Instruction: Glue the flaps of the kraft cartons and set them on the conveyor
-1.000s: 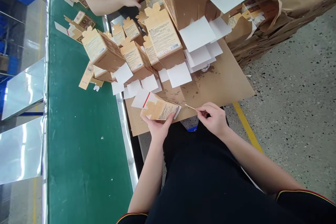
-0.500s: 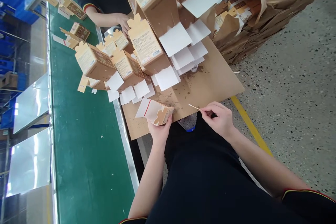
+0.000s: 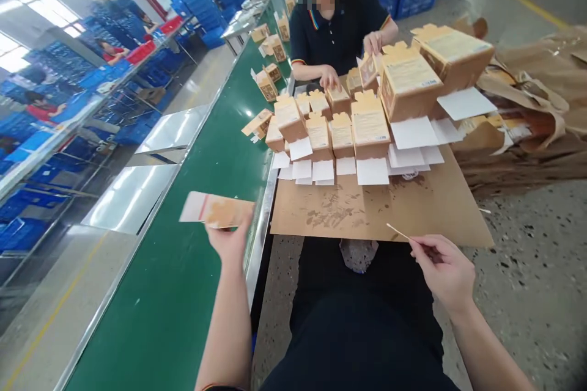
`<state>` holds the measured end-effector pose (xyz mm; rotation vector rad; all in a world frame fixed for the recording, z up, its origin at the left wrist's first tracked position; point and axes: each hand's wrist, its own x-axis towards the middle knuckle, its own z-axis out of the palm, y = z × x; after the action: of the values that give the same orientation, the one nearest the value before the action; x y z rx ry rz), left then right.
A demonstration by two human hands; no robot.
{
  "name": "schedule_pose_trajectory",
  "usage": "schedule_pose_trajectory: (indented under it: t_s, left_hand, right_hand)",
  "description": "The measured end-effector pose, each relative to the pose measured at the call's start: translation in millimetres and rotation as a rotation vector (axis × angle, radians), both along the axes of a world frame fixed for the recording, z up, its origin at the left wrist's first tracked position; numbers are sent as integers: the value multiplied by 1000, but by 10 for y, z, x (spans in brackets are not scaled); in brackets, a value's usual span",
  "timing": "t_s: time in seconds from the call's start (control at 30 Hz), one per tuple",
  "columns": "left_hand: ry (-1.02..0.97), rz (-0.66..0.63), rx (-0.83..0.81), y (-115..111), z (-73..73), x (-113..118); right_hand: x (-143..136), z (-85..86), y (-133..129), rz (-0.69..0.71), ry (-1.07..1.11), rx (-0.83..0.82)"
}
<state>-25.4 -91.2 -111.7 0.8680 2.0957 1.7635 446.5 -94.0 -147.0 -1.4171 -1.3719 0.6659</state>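
Observation:
My left hand (image 3: 230, 237) grips a small open carton (image 3: 227, 210) over the green conveyor belt (image 3: 160, 275); the carton is blurred, and its white flap with a red strip points left. On the right, my right hand (image 3: 444, 269) pinches a thin stick with a white tip (image 3: 398, 231) near the front edge of the brown cardboard sheet (image 3: 339, 211). Several brown cartons with pale printed faces stand grouped on the sheet, among them a large one (image 3: 409, 82) and a smaller one (image 3: 369, 128). Their white flaps (image 3: 372, 171) stick out toward me.
Across the sheet, a person (image 3: 342, 30) has both hands among the cartons. More cartons (image 3: 265, 84) lie along the belt. A large brown paper bag (image 3: 532, 104) with cartons is at the right. Blue crates and further workers are in the background.
My left hand has carried the carton left, from the cardboard sheet's edge to above the belt. The view has tilted up, showing the other person and the room. My right hand still holds the stick.

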Motion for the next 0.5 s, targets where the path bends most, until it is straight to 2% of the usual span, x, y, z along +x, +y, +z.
schedule_pose_trajectory:
  t_s: [0.1, 0.2, 0.3, 0.37, 0.43, 0.5]
  left_hand:
    - [41, 168, -22, 22, 98, -514]
    - [-25, 184, -172, 93, 81, -698]
    - [-66, 136, -234, 15, 2, -654]
    - [-9, 222, -191, -146, -47, -577]
    - [113, 387, -61, -300, -51, -493]
    - [219, 432, 129, -306, 39, -387]
  right_hand:
    - [-20, 6, 116, 81, 27, 8]
    - [-123, 36, 226, 115, 42, 36]
    - [-191, 88, 277, 149, 52, 35]
    - [-182, 119, 262, 169, 72, 17]
    - [-136, 134, 215, 164, 113, -19]
    - [-81, 130, 160, 145, 163, -76]
